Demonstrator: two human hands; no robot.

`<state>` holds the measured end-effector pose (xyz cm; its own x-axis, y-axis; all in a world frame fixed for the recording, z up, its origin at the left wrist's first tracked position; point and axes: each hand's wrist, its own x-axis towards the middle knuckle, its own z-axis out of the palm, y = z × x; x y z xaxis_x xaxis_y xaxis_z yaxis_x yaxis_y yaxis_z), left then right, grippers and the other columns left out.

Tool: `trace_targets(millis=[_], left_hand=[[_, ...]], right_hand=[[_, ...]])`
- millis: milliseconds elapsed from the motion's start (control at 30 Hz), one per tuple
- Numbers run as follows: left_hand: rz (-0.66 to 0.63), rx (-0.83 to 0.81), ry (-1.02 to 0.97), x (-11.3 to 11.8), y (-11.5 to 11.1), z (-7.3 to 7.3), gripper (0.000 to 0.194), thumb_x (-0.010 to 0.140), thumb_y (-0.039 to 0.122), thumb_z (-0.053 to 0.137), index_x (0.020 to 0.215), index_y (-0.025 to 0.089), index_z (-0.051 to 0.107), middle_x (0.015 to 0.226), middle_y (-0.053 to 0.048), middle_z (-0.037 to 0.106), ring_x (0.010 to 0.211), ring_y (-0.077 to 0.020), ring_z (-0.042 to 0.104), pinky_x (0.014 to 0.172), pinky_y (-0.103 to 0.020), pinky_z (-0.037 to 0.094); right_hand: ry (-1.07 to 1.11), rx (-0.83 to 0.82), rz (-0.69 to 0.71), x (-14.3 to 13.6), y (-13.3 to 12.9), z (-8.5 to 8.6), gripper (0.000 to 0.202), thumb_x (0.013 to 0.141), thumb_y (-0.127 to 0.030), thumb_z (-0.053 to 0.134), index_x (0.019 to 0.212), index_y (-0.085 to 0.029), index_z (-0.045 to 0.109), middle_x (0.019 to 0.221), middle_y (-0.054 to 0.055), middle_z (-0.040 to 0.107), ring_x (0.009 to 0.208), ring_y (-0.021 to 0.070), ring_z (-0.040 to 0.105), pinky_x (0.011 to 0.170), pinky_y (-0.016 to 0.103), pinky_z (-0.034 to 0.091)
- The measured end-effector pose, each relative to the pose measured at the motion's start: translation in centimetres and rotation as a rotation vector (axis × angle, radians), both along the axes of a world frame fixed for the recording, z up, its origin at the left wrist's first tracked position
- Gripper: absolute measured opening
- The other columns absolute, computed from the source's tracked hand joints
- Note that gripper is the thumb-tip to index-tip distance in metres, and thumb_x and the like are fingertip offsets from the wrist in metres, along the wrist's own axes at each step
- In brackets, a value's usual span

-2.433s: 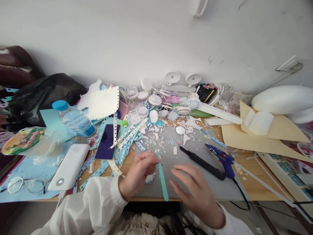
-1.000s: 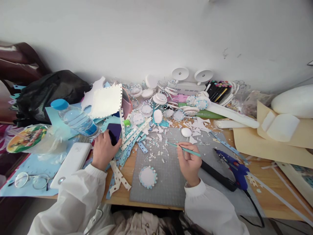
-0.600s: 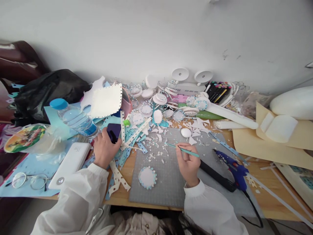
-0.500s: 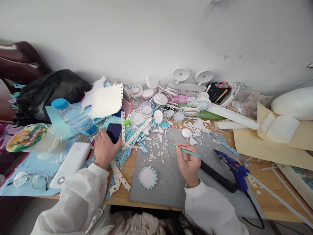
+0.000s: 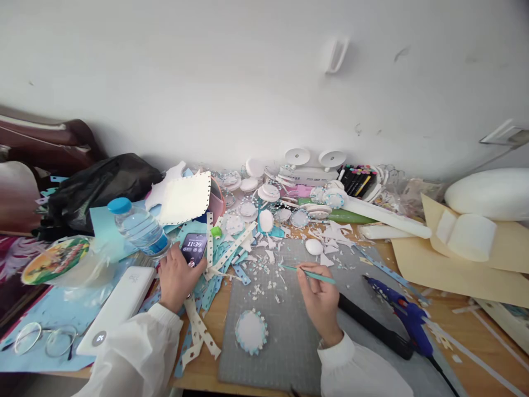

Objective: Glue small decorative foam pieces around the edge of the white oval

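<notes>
Left hand (image 5: 177, 281) at phone (image 5: 195, 245), right hand (image 5: 321, 300) clamped on teal tool (image 5: 325, 278).
Phone, left of frame centre: screen up, long axis away from the body, top leaning right; likely stiff, slick, best held by long edges (thumb and fingers straddle it; can't tell if gripping). Tool, right of centre over grey mat (image 5: 285, 342): near sideways, tip left; probably light, springy, pinch mid-shaft.

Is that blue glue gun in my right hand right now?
No, your right hand holds a slim teal tool, while the blue glue gun lies apart from it, farther right.
</notes>
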<state>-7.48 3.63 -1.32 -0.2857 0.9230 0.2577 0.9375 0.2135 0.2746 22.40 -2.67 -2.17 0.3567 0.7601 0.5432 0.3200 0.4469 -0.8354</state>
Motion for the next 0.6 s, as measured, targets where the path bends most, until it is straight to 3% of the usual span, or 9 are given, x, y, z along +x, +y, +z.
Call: trace_targets(millis=[100, 200, 300, 400, 500, 600], left_hand=[[-0.037, -0.036, -0.056, -0.7, 0.2, 0.5, 0.079, 0.075, 0.053, 0.057, 0.133, 0.002, 0.039, 0.126, -0.027, 0.055, 0.116, -0.0462, 0.052, 0.093, -0.052, 0.043], [-0.118, -0.088, -0.258, -2.0, 0.4, 1.6, 0.078, 0.077, 0.058, 0.053, 0.132, 0.003, 0.039, 0.124, -0.027, 0.056, 0.117, -0.0423, 0.054, 0.094, -0.049, 0.044], [-0.129, -0.147, -0.399, -3.2, -0.2, 3.1, 0.064, 0.086, 0.06, 0.039, 0.127, 0.01, 0.045, 0.116, -0.02, 0.064, 0.112, -0.0362, 0.06, 0.091, -0.046, 0.047], [-0.176, -0.061, -0.449, -4.2, -1.9, 4.4, 0.052, 0.09, 0.057, 0.034, 0.121, 0.018, 0.051, 0.126, -0.013, 0.061, 0.119, -0.0303, 0.056, 0.099, -0.042, 0.044], [-0.272, 0.014, -0.596, -4.9, -3.6, 4.5, 0.045, 0.092, 0.054, 0.031, 0.109, 0.022, 0.059, 0.116, -0.007, 0.067, 0.113, -0.0269, 0.06, 0.096, -0.038, 0.047], [-0.343, 0.003, -0.637, -5.1, -4.4, 3.8, 0.047, 0.093, 0.052, 0.03, 0.096, 0.022, 0.065, 0.109, -0.006, 0.069, 0.11, -0.0257, 0.061, 0.092, -0.036, 0.051]], right_hand=[[0.035, -0.001, 0.017, -0.1, 0.2, -0.3, 0.008, 0.084, -0.024, 0.064, 0.082, -0.018, 0.06, 0.083, 0.005, 0.066, 0.082, 0.0179, 0.067, 0.071, 0.033, 0.059], [0.077, -0.012, 0.033, -0.2, 0.3, -0.7, 0.011, 0.083, -0.028, 0.065, 0.083, -0.018, 0.059, 0.084, 0.006, 0.065, 0.082, 0.0179, 0.068, 0.072, 0.033, 0.06], [0.122, -0.031, 0.046, -0.3, 0.5, -1.0, 0.015, 0.083, -0.031, 0.066, 0.083, -0.018, 0.058, 0.085, 0.005, 0.065, 0.081, 0.0175, 0.068, 0.072, 0.033, 0.06], [0.159, -0.055, 0.062, -0.2, 0.7, -1.3, 0.018, 0.082, -0.034, 0.067, 0.084, -0.018, 0.058, 0.086, 0.005, 0.065, 0.076, 0.0164, 0.067, 0.071, 0.033, 0.059], [0.192, -0.072, 0.077, 0.0, 1.0, -1.6, 0.02, 0.081, -0.036, 0.068, 0.084, -0.018, 0.058, 0.084, 0.005, 0.066, 0.072, 0.0156, 0.066, 0.069, 0.033, 0.058], [0.214, -0.081, 0.083, 0.2, 1.2, -1.9, 0.022, 0.08, -0.038, 0.068, 0.082, -0.018, 0.058, 0.082, 0.004, 0.066, 0.07, 0.0153, 0.065, 0.068, 0.033, 0.057]])
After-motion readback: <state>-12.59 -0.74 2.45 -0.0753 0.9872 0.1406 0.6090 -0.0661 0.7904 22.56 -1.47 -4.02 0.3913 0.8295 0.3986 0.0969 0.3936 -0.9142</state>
